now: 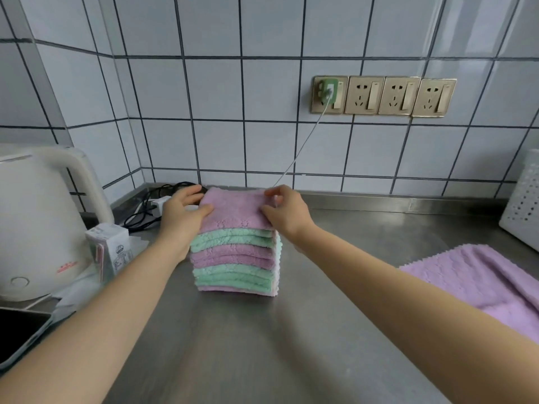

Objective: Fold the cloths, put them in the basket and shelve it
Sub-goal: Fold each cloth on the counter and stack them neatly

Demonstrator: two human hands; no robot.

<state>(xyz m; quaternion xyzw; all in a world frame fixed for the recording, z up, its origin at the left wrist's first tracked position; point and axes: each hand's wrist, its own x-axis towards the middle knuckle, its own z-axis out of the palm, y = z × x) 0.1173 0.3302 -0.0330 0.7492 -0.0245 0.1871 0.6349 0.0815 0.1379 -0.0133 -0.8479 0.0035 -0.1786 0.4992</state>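
Observation:
A stack of folded purple and green cloths [236, 258] stands on the steel counter [262, 345], near the back wall. My left hand [182, 217] presses against the stack's left side, thumb on the top purple cloth. On the right side, my right hand [287, 212] pinches the top cloth's far right corner. One unfolded purple cloth [478, 284] lies flat at the right edge. A white perforated basket [522, 205] stands at the far right, partly cut off by the frame.
A white electric kettle [38, 223] and a small carton [109, 246] stand at the left. Black cables and a charger [151, 205] lie in the back corner. Wall sockets [382, 96] with a plugged white cable sit above. A dark tablet [20, 333] lies front left.

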